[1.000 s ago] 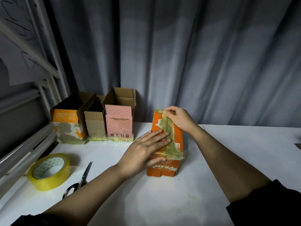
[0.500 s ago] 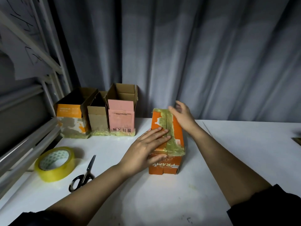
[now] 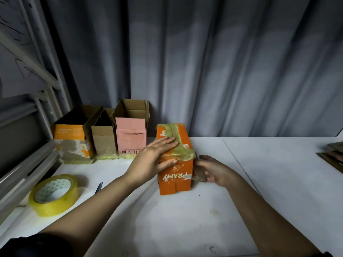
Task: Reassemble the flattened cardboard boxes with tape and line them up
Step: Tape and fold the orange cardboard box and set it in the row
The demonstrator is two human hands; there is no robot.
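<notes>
The orange box (image 3: 174, 160) lies upside down near the middle of the white table (image 3: 259, 182), its taped bottom seam facing up. The left hand (image 3: 154, 160) rests flat on the box top, fingers straight across the tape, thumb against the near face. The right hand (image 3: 217, 172) is at the box's right side, fingers relaxed and touching a loose flap; its grip holds nothing. Three assembled boxes (image 3: 104, 136) stand in a row at the back left, open tops up. A tape roll (image 3: 53, 194) and scissors (image 3: 98, 187) lie at the left. Flat cardboard (image 3: 332, 154) lies at the right edge.
</notes>
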